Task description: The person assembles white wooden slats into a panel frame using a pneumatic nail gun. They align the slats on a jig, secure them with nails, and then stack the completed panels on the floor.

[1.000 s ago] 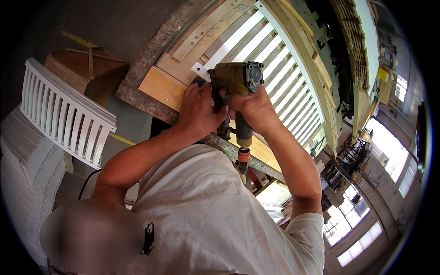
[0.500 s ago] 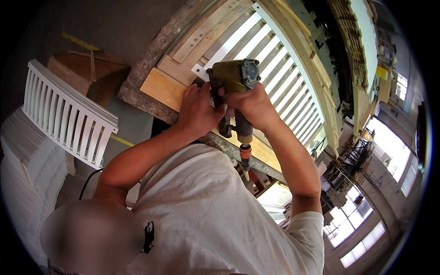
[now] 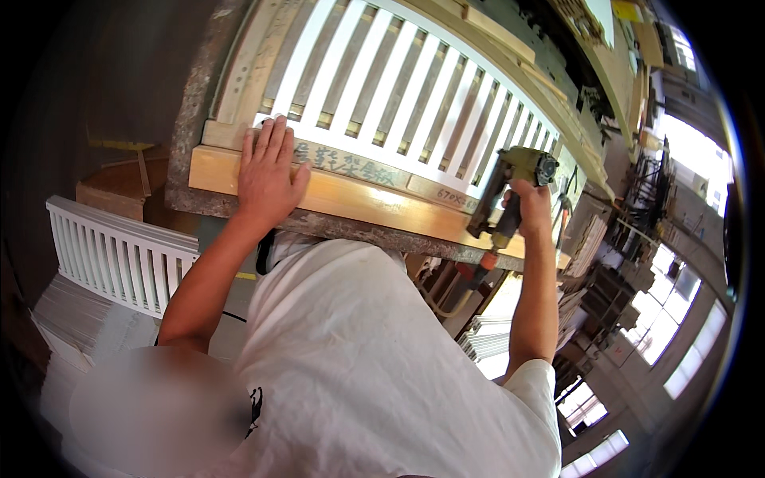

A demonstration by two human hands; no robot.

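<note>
My left hand (image 3: 272, 177) lies flat, fingers spread, on the near left part of a wooden jig (image 3: 374, 209). Its fingertips reach the near left corner of a white slatted panel (image 3: 362, 149) set in the jig. In my right hand (image 3: 534, 211) is a nail gun (image 3: 526, 166), gripped by its handle at the near right end of the panel. The gun's nose points toward the panel's near rail; whether it touches cannot be made out. An air hose (image 3: 454, 307) hangs from the bottom of the handle.
Under the jig is a rough-edged workbench (image 3: 182, 155). Another white slatted panel (image 3: 111, 251) rests on a stack at the left, near a brown box (image 3: 111, 195). White strips (image 3: 490, 336) lie below the bench at right.
The nail gun has moved from the panel's near left corner to its near right end with my right hand. My left hand has flattened out on the jig, apart from the gun.
</note>
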